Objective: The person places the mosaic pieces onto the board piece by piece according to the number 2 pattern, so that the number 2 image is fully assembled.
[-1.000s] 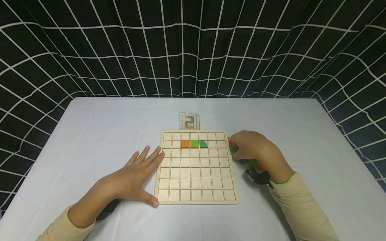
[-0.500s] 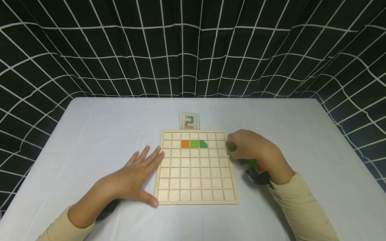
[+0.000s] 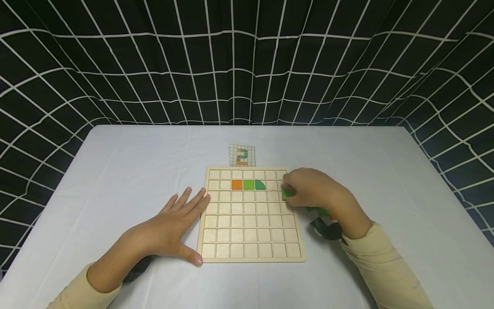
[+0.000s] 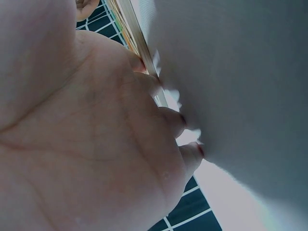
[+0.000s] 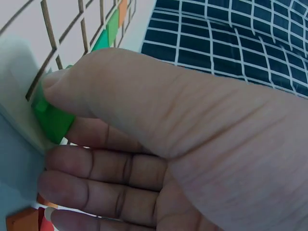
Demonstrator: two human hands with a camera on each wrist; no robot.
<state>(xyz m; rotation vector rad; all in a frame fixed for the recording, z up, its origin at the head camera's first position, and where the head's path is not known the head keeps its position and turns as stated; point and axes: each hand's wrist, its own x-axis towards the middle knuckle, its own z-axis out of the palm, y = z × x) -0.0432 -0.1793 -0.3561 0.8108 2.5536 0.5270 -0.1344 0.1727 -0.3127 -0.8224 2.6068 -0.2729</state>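
Green pc pinched at tips of R grip, over board's R edge; L grip spread.

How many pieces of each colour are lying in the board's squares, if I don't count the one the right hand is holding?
Orange: 1, the orange square
Light green: 1, the light green square
Dark green: 1, the dark green quarter-circle
Total: 3 pieces on the board
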